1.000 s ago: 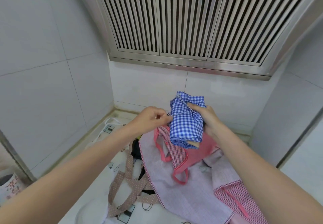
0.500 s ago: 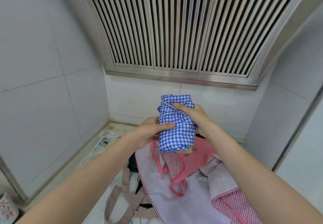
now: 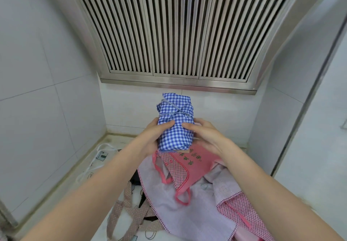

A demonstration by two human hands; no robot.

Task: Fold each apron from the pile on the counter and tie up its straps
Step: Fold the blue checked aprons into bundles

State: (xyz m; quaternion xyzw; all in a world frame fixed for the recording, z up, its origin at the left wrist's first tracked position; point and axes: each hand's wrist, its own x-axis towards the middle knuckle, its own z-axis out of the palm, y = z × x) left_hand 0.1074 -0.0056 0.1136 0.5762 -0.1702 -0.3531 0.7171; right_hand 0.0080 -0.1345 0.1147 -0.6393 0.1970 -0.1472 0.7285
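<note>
Both arms reach forward; the left hand (image 3: 150, 137) and right hand (image 3: 204, 137) clasp the folded blue gingham apron (image 3: 175, 126) upright between them, strap (image 3: 172, 113) apparently crossed above the thumbs, pile (image 3: 187, 203) below.

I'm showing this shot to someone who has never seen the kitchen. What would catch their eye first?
Probably the blue-and-white checked apron bundle, strap-wrapped, held up mid-frame between the left hand and right hand. Next, the slatted steel range hood above, and the loose pink and red-checked aprons on the counter below.
</note>
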